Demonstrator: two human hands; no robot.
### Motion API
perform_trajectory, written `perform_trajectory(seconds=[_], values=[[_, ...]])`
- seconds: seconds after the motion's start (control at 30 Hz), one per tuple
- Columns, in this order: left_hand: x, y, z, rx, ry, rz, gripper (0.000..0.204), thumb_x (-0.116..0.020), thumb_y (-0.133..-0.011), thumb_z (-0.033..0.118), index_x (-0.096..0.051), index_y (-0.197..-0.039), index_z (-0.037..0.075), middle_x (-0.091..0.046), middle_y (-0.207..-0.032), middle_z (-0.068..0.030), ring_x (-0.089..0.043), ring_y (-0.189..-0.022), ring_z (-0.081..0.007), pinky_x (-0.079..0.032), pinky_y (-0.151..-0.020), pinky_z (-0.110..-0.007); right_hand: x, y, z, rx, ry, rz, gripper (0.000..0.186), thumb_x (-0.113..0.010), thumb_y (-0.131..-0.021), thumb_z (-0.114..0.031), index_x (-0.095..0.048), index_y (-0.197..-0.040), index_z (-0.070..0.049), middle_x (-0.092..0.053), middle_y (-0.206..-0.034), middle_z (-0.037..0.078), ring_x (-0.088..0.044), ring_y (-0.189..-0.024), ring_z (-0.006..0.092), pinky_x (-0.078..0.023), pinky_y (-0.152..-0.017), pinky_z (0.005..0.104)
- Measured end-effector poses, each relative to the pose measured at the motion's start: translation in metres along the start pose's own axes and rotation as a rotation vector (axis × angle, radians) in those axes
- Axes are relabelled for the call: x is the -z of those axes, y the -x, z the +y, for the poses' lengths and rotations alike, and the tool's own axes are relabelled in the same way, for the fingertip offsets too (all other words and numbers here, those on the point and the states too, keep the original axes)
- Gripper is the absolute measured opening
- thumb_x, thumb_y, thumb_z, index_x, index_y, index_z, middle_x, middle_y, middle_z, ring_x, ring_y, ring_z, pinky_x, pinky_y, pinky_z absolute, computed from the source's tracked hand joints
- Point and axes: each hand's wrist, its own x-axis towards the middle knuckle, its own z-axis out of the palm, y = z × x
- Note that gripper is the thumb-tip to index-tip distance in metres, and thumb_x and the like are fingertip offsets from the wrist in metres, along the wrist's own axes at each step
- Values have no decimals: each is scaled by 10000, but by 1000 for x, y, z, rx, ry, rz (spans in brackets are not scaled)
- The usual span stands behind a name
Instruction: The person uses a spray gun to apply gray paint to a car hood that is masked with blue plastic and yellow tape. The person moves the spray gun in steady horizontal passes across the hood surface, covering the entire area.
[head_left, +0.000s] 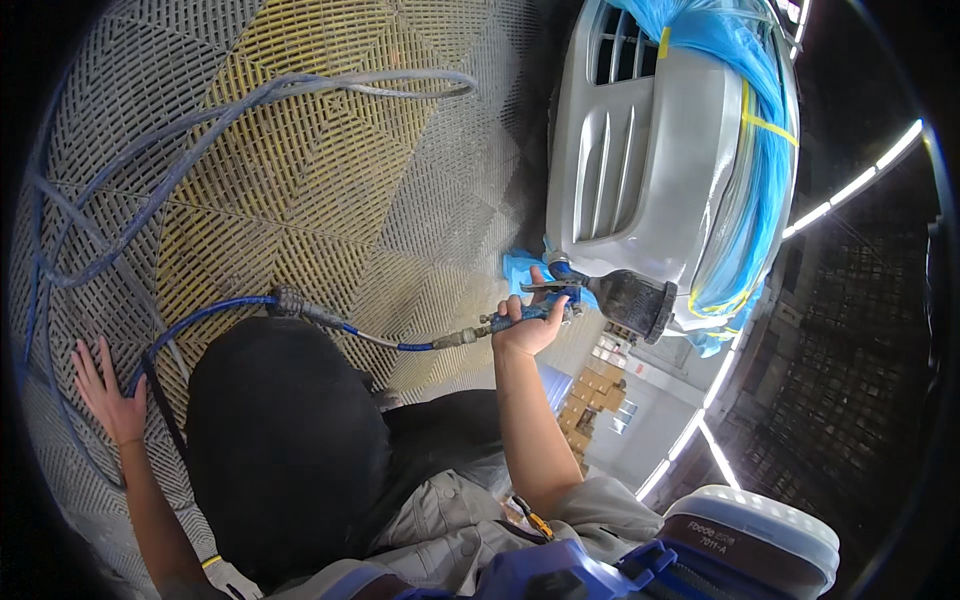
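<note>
My right hand (528, 322) is closed around a spray gun (561, 270) with a dark cup (625, 300), held beside the lower corner of a silver car bumper (670, 160). Blue plastic sheeting (745, 210) and yellow tape (768, 128) cover part of the car next to the bumper. A blue air hose (415, 347) runs from the gun's fitting leftward across the slatted floor. My left hand (110, 390), fingers spread, rests on the grey floor tiles (90, 130) near that hose.
Loose loops of hose (160, 200) lie on grey and yellow tiles (320, 170). My black-clad leg (280, 430) is bent below. Stacked cardboard boxes (590, 400) stand in the background, under strip lights (855, 180). A respirator cartridge (745, 540) shows at the bottom right edge.
</note>
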Motion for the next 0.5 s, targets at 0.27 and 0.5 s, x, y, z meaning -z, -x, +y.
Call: perform_trajectory(seconds=[0.27,0.5], values=[[0,-8,4,-76,-5,107,805,-689,-898,556,-389,-1584,261,-258,-1679,-88,-233,-1539,-364,-273,-1188,-605,-9,25,4,-51,76,-69,555,-408,-1038,-553,-510,-1340,-99,-586,-1385,43,-367,-482,133,-378,-530,331],[0,-13,7,-94,5,149,791,-632,-910,627,-412,-1573,256,-297,-1663,-94,-273,-1521,-376,-293,-1170,-618,-16,32,1,-26,127,-58,553,-413,-1034,-557,-470,-1376,-127,-589,-1376,49,-370,-480,126,-381,-530,334]])
